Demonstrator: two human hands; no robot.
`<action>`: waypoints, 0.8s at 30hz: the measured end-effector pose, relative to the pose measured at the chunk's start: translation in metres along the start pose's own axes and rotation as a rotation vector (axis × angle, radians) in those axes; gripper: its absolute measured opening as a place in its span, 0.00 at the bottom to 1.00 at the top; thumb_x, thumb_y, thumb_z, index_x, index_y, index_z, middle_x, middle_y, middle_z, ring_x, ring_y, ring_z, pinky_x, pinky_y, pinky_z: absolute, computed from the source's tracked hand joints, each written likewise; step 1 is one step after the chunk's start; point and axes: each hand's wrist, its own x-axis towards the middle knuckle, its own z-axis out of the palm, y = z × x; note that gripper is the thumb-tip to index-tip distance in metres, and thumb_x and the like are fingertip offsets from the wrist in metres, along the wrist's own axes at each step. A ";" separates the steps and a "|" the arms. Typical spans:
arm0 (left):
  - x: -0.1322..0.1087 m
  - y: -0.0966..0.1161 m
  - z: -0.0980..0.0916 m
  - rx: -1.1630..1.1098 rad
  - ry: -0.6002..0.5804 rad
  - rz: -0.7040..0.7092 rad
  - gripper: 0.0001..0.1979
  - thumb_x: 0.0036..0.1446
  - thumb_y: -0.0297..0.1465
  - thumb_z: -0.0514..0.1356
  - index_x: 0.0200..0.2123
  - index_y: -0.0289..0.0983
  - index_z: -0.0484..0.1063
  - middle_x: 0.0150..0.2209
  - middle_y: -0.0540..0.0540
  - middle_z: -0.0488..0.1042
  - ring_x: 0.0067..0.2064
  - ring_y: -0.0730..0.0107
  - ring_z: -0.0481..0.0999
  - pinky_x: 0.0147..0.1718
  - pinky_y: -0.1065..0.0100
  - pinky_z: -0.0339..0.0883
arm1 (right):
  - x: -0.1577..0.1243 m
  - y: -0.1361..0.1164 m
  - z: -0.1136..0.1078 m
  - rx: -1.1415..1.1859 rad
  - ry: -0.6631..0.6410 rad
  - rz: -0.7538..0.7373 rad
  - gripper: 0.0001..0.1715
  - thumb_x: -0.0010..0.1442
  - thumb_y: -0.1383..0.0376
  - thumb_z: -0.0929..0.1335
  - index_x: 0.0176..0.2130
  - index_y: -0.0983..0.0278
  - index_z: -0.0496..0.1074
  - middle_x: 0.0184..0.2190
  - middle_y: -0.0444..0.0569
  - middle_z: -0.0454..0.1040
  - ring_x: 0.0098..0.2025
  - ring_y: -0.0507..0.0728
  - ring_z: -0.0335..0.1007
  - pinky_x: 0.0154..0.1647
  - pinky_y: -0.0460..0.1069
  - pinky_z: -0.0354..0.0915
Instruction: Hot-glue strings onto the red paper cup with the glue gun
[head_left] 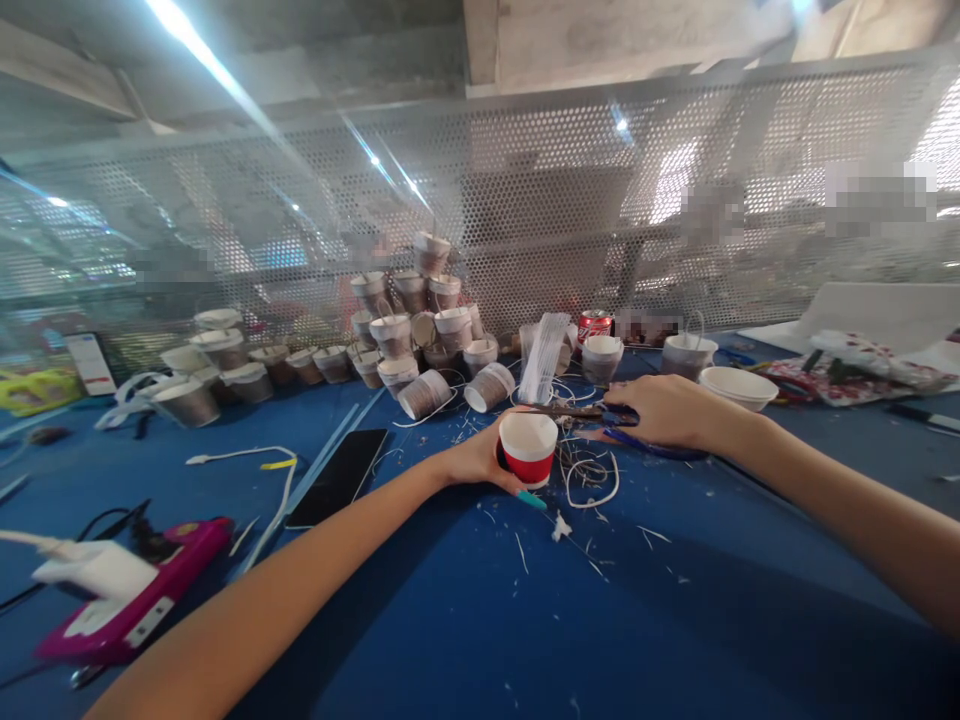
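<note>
My left hand (485, 455) is wrapped round a small paper cup (528, 458), white at the rim and red round its side, held upright just above the table. Dark-bladed scissors with blue handles (622, 438) are in my right hand (656, 408). Their blades point left and pass behind the cup's rim; whether they touch it I cannot tell. Beside the cup lies a loop of white cord (616, 480) among tangled brown strands (589, 465). A bundle of clear plastic strips (544, 358) rises behind the cup.
Stacked brown-and-white cups (395, 337) stand at the back, with more cups (251, 380) to their left. A phone (339, 478) and a magenta power strip (180, 560) lie left. A red drink can (595, 325) and a white bowl (739, 385) are right of centre. Scraps dot the blue table (450, 620).
</note>
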 end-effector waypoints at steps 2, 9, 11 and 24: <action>0.000 0.002 0.002 0.026 0.005 -0.006 0.47 0.33 0.27 0.71 0.57 0.39 0.54 0.54 0.37 0.65 0.56 0.54 0.64 0.54 0.53 0.55 | 0.000 -0.001 0.000 -0.012 0.002 -0.010 0.27 0.56 0.45 0.57 0.38 0.59 0.73 0.37 0.53 0.77 0.39 0.65 0.72 0.30 0.54 0.61; -0.001 0.007 0.004 0.001 -0.030 -0.055 0.37 0.38 0.26 0.69 0.53 0.37 0.59 0.48 0.39 0.71 0.50 0.59 0.70 0.50 0.56 0.60 | -0.002 -0.005 -0.004 -0.011 -0.020 -0.006 0.31 0.55 0.45 0.57 0.44 0.60 0.72 0.40 0.56 0.76 0.40 0.66 0.72 0.32 0.55 0.63; 0.000 0.005 0.002 -0.019 -0.048 -0.059 0.37 0.37 0.26 0.69 0.53 0.37 0.59 0.48 0.39 0.70 0.50 0.59 0.70 0.50 0.56 0.60 | -0.002 -0.006 -0.004 0.005 -0.020 -0.017 0.31 0.55 0.44 0.57 0.44 0.60 0.73 0.39 0.55 0.76 0.39 0.66 0.73 0.33 0.55 0.63; 0.002 0.008 -0.002 -0.036 -0.096 -0.108 0.39 0.32 0.27 0.71 0.51 0.35 0.62 0.50 0.38 0.70 0.52 0.56 0.68 0.53 0.55 0.56 | 0.000 -0.002 0.006 -0.008 -0.029 -0.025 0.30 0.56 0.44 0.57 0.41 0.61 0.73 0.37 0.56 0.76 0.37 0.64 0.73 0.32 0.54 0.64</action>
